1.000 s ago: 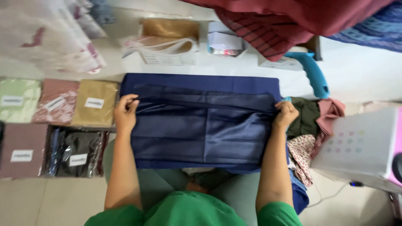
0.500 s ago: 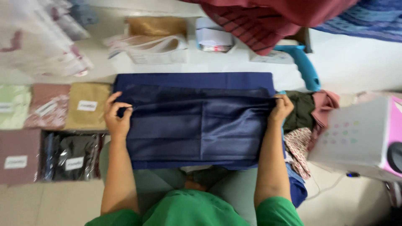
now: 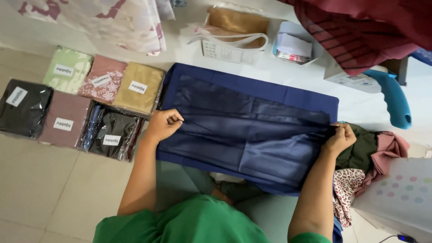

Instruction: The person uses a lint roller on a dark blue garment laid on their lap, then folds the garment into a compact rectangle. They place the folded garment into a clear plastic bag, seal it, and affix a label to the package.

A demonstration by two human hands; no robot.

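Since the earlier frames both hands have drawn the fold line nearer the body, so more of the flat upper layer of the navy cloth [image 3: 252,130] now shows beyond it. Left hand [image 3: 163,124] is pressed shut, pinching the fold at the cloth's left edge; right hand [image 3: 340,137] pinches the same fold at the right edge, fingers curled tight. Gripping both ends keeps the crease taut and straight across the width. This cloth lies spread on the pale floor [image 3: 54,180] in front of the person's knees. Packaged folded scarves [image 3: 103,112] sit in two rows to the left, well apart from the work, while loose garments [image 3: 369,157] heap beside the right hand and a blue iron handle [image 3: 396,101] rests beyond them.
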